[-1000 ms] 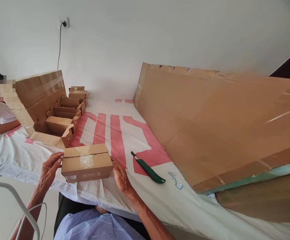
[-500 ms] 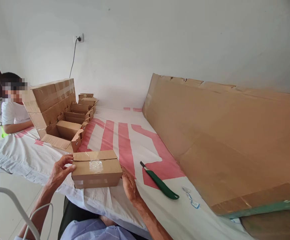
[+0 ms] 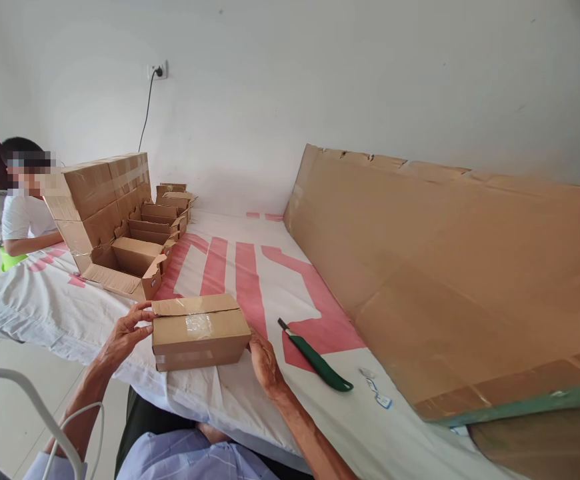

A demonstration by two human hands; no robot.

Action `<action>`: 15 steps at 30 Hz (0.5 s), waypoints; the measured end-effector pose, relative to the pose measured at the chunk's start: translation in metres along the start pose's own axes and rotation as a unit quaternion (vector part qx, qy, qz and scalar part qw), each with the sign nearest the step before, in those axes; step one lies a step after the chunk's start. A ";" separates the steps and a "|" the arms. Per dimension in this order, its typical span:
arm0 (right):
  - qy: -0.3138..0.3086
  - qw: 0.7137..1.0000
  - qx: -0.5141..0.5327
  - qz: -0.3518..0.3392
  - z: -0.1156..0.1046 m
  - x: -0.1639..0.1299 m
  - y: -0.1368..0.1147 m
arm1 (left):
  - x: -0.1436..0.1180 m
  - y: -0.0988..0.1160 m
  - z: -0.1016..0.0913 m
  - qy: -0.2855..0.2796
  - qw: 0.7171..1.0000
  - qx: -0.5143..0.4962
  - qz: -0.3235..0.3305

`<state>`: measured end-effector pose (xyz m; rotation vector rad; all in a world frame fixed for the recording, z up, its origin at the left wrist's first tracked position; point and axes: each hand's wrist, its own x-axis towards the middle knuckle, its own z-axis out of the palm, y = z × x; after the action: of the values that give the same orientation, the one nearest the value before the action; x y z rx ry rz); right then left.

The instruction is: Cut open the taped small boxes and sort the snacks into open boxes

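Note:
A small brown cardboard box (image 3: 199,332), taped on top, rests on the white and red sheet (image 3: 230,267) near the front edge. My left hand (image 3: 125,333) grips its left end with fingers on the top corner. My right hand (image 3: 265,363) presses against its right end, fingers partly hidden behind the box. A green-handled utility knife (image 3: 315,355) lies on the sheet just to the right of my right hand.
A big flat cardboard slab (image 3: 450,273) slopes along the right side. At the back left stand a large taped carton (image 3: 97,200) and several open small boxes (image 3: 145,250). Another person (image 3: 23,207) sits at the far left. Small paper scraps (image 3: 376,390) lie by the knife.
The view swung left and then settled. The box stays between both hands; my left fingers shifted up onto its top left corner.

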<state>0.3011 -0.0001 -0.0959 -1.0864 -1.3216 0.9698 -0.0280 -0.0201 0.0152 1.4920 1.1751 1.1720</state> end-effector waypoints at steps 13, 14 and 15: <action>-0.003 1.000 0.027 -0.010 0.000 0.000 -0.008 | 0.006 -0.003 0.014 0.052 0.998 -0.018 0.005; -0.006 0.999 0.033 -0.007 0.000 0.000 -0.007 | 0.006 -0.003 0.015 0.060 0.998 -0.016 0.007; -0.007 0.999 0.038 -0.005 0.000 0.000 -0.006 | 0.006 -0.003 0.017 0.068 0.998 -0.015 0.009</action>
<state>0.3003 -0.0013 -0.0897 -1.0168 -1.2895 1.0138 -0.0114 -0.0154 0.0105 1.4210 1.2314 1.3137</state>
